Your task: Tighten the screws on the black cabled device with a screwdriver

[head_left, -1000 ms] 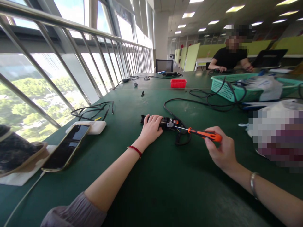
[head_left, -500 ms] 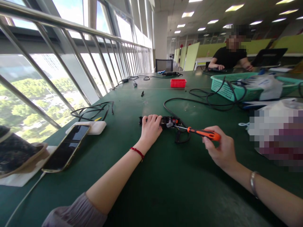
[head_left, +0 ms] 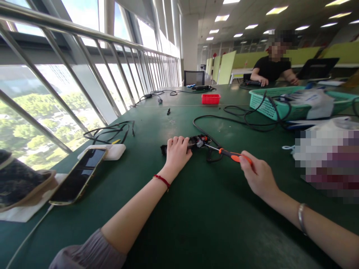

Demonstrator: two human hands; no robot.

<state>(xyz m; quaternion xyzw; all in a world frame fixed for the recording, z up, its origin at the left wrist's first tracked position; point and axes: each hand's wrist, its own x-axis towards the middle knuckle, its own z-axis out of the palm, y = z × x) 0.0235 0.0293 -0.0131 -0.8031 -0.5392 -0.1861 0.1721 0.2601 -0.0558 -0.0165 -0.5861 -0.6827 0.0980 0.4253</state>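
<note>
On the green table, my left hand (head_left: pixel 178 154) is closed over a long black corded device (head_left: pixel 199 141) and presses it down. The device's right part shows bare inner pieces, some grey and some red-orange; its exact kind I cannot make out. My right hand (head_left: pixel 261 175) grips the handle of an orange-and-black screwdriver (head_left: pixel 230 154). The screwdriver's thin shaft points left, and its tip reaches the right part of the device; whether it sits in a screw is too small to tell. A black cord (head_left: pixel 202 129) loops behind the device.
A phone (head_left: pixel 80 175) leans on a white block (head_left: pixel 116 151) at left, near a coiled cable (head_left: pixel 109 130). Farther back are a red tray (head_left: pixel 211 99) and a green basket (head_left: pixel 265 104). Plastic bags (head_left: pixel 336 149) lie at right. Another person (head_left: pixel 273 69) sits across the table.
The device has turned slightly under my left hand, its right end now farther from me and its left end nearer. The screwdriver has shifted a little left, its handle rolled and sunk deeper in my right hand.
</note>
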